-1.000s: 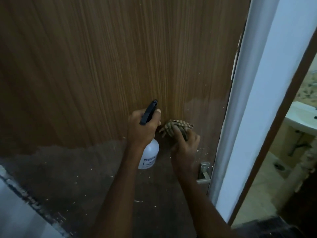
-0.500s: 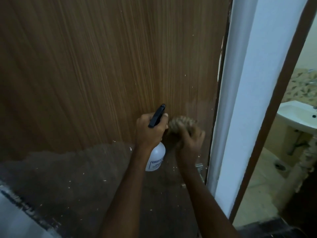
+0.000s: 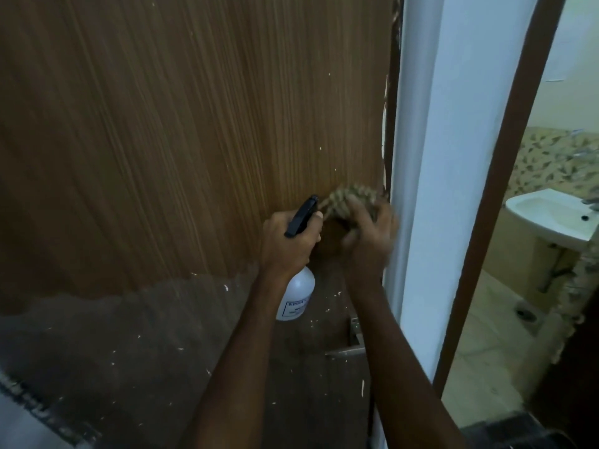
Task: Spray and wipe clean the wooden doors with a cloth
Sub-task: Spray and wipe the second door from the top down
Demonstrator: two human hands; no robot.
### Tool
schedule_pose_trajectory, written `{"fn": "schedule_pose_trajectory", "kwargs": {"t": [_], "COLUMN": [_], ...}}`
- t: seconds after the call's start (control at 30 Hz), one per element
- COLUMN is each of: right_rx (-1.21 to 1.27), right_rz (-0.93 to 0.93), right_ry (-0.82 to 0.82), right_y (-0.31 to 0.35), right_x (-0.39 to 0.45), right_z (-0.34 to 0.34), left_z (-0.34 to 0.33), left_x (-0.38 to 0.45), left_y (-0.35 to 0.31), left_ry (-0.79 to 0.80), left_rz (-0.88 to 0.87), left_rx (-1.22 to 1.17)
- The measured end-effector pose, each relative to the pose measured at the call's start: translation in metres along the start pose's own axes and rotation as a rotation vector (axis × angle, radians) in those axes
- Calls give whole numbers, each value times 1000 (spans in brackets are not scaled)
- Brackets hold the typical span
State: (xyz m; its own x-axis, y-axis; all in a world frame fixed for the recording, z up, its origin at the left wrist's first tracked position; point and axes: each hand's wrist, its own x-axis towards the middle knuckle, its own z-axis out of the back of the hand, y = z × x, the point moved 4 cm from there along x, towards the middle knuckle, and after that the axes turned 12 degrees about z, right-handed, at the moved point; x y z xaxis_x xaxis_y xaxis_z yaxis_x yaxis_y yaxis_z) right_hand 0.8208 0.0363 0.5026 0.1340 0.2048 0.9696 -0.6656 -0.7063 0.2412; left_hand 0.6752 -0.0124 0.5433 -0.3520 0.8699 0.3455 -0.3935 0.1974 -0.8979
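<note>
Left hand (image 3: 288, 244), frame centre, gripping white spray bottle (image 3: 296, 296), black nozzle up. Right hand (image 3: 368, 241), motion-blurred, bunching checked cloth (image 3: 348, 197) against wooden door (image 3: 178, 140) near its right edge, touching. Metal handle (image 3: 348, 350) below, lower right.

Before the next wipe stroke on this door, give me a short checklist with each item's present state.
1. Cloth in right hand and against the wooden door: ok.
2. Spray bottle secure in left hand: ok.
3. Nozzle aimed at the door: cannot tell.
4. Upper panel free of specks: not ok, some white flecks remain.
5. Darker lower panel clean: not ok, many flecks.
6. Door handle clear of the stroke: ok, it sits below the hands.
</note>
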Motion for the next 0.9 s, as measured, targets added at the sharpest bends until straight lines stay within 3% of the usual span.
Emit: {"fn": "schedule_pose_trajectory", "kwargs": {"t": [0.1,0.3,0.53,0.6,0.77,0.9], "right_rx": [-11,22,11,-36,8,42], "right_rz": [-31,-32,-35,9,-43,8], "right_ry": [-103,167,-99,-71,215,145], "right_y": [-3,-27,-32,-32,-53,-45], "right_x": [38,-71,62,38,-100,-61], "right_z": [-1,12,5,4,13,17], "left_z": [-15,-38,-50,-50,-55,-60], "left_x": [1,2,5,4,-4,-16], "left_y": [-7,-7,0,3,17,33], "left_ry": [-7,25,-22,-33,-41,-50], "left_rz": [0,-19,2,-16,-29,-22], "left_rx": [17,16,36,17,-31,26]}}
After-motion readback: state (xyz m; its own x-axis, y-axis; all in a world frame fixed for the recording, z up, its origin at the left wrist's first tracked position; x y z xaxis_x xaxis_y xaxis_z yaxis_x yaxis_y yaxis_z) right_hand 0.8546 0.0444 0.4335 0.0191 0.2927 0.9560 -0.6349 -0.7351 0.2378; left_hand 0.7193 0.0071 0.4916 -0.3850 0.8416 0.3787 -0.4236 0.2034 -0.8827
